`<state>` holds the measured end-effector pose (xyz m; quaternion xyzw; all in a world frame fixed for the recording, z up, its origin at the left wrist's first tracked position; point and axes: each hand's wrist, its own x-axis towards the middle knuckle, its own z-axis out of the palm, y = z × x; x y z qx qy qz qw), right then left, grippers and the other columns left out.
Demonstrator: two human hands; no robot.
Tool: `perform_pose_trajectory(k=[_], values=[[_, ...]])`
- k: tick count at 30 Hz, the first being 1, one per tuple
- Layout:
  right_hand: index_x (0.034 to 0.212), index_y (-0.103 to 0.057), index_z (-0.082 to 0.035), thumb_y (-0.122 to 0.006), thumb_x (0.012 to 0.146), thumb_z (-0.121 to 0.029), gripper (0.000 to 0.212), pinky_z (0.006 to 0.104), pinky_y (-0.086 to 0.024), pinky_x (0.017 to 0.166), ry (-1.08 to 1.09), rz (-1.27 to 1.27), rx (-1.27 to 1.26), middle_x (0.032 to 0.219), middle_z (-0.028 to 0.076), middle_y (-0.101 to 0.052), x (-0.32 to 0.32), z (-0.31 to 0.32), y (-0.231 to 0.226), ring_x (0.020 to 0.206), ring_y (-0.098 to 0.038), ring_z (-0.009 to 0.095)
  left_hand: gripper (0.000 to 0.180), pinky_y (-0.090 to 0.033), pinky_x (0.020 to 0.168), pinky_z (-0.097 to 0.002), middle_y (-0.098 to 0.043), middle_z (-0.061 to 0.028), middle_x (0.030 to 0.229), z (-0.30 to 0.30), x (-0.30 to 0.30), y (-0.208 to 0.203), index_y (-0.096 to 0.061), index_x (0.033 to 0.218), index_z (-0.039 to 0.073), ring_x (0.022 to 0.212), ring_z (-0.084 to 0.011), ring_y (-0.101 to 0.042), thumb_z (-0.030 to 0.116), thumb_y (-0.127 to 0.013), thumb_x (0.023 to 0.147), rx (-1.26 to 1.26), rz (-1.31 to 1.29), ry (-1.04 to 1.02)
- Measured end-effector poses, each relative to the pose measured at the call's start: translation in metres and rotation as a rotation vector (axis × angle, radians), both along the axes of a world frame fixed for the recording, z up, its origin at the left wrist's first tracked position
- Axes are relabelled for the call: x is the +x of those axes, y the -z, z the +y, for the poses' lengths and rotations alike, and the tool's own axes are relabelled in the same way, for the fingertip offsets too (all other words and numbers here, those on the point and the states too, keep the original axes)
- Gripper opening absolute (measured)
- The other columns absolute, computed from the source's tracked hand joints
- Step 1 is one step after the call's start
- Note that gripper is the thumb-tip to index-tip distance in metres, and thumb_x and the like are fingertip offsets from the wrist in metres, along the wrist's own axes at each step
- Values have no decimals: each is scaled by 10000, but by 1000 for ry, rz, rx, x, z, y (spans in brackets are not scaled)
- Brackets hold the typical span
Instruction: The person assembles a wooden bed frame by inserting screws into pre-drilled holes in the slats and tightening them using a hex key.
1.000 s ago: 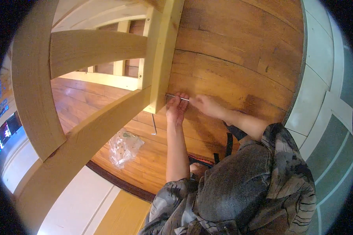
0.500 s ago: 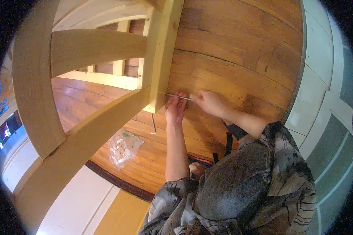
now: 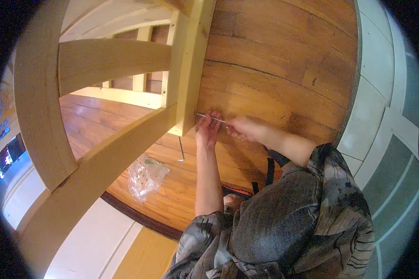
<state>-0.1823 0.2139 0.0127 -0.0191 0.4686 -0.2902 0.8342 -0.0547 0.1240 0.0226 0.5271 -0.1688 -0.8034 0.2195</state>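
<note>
Head cam: the left hand (image 3: 207, 131), palm up w/ fingers curled, holds a thin metal rod (image 3: 217, 120) close to the wooden post (image 3: 187, 95), prob. to keep the tip in line. The right hand (image 3: 243, 129) is closed round the rod's far end, so that end is hidden & I can't tell if there's a handle. Near tip meets, or almost meets, the post's side near its lower end in view; whether it's seated in a hole, can't tell. Split grip makes sense to me: one hand guiding, the other w/ room to turn or push.

Just past the post's end there's an L-shaped hex key (image 3: 181, 149); on the floor or stuck in the wood, can't tell, but it's w/in easy reach of the left hand. Beside it, a bit farther left, a clear plastic bag (image 3: 146, 177) lies crumpled on the plank floor (image 3: 270, 79), contents unclear, prob. set there to stay handy yet clear of both forearms. A lower rail (image 3: 114, 144) joins the post, w/ a curved rail (image 3: 114, 60) above it in view.
</note>
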Motion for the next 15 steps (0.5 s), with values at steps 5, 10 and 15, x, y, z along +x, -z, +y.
perform_pose_trajectory(k=[5,10,15], values=[[813,-463,-28,-418,787,-434,409,403,-426,519,-123,1388,-853,547,126,-504,1,1,-31,556,-526,310,171,-423,785,-338,-527,-94,917,-2,11,4,-481,960,24,912,-226,-504,127,-445,829,-6,119,-20],[811,-467,-25,-407,795,-338,319,386,-403,470,-109,1346,-955,559,103,-496,6,2,-18,528,-513,279,181,-422,789,-338,-527,-93,916,-4,8,6,-470,983,24,918,-226,-501,120,-431,834,31,-12,-43],[725,-482,-49,-353,808,-208,221,282,-285,345,300,-22,141,532,36,-448,-8,-13,-15,397,-392,141,189,-417,800,-336,-528,-99,926,-8,8,2,-454,1002,13,922,-229,-499,94,-416,835,25,124,-35]])
